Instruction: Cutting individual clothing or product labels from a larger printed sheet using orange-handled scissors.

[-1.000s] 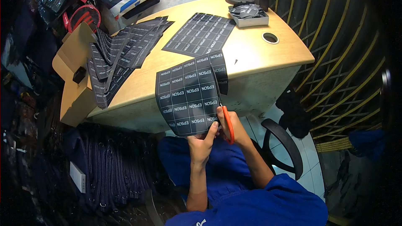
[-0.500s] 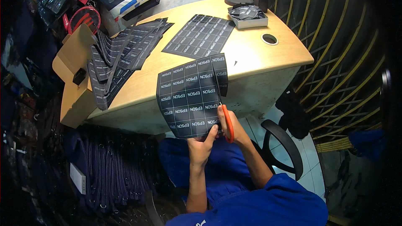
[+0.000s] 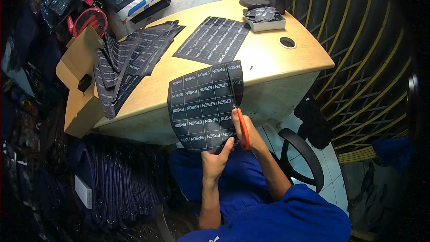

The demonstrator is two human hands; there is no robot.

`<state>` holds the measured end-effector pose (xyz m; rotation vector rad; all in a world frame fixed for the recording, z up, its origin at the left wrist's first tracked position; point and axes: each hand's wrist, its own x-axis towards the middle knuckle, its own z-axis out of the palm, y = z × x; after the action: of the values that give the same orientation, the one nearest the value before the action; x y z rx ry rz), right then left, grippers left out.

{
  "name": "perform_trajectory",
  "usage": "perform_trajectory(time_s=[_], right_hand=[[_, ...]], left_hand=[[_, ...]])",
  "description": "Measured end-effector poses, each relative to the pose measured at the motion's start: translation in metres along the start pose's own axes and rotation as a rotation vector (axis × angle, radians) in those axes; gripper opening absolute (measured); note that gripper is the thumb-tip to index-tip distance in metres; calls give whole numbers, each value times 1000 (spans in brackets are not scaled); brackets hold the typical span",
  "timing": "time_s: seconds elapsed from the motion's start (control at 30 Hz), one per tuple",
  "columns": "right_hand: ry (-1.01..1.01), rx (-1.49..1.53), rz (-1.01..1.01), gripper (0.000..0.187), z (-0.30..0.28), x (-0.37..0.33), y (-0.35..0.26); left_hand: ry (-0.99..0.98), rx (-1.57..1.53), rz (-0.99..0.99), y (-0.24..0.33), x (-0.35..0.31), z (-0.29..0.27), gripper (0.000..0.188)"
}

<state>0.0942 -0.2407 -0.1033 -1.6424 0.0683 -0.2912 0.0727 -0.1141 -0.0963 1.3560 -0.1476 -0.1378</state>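
Note:
A black sheet (image 3: 201,105) printed with a white grid and repeated lettering is held up in front of the table's near edge. My left hand (image 3: 216,157) grips its bottom edge, thumb on the printed face. In my right hand (image 3: 251,134) is a pair of scissors (image 3: 244,130) with orange handles, at the sheet's right side. A long cut runs up from the blades, and the strip (image 3: 236,83) right of it hangs partly separated and curls back. Most of the blades are hidden by the sheet.
On the wooden table (image 3: 268,60) lie another printed sheet (image 3: 212,40) and a fanned pile of sheets (image 3: 134,58). A white tray (image 3: 267,25) of cut black pieces and a tape roll (image 3: 287,42) are at the right. An open cardboard box (image 3: 80,103) stands left; a chair armrest (image 3: 309,166) is beside me.
The sheet has shifted slightly down and tilted a little. My right hand with the scissors has moved slightly up along its right side. My left hand keeps its hold.

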Motion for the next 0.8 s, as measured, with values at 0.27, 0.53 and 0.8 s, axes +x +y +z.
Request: perform_trajectory(time_s=[0.27,0.53,0.8], right_hand=[[-5,-2,35,54,0,0,-4],[39,-9,52,57,2,0,-5],[58,-36,66,60,3,1,-1]], left_hand=[[5,-5,-6,2,0,1,13],[-15,26,13,-2,0,-3,13],[-5,35,-4,1,0,-2,11]])
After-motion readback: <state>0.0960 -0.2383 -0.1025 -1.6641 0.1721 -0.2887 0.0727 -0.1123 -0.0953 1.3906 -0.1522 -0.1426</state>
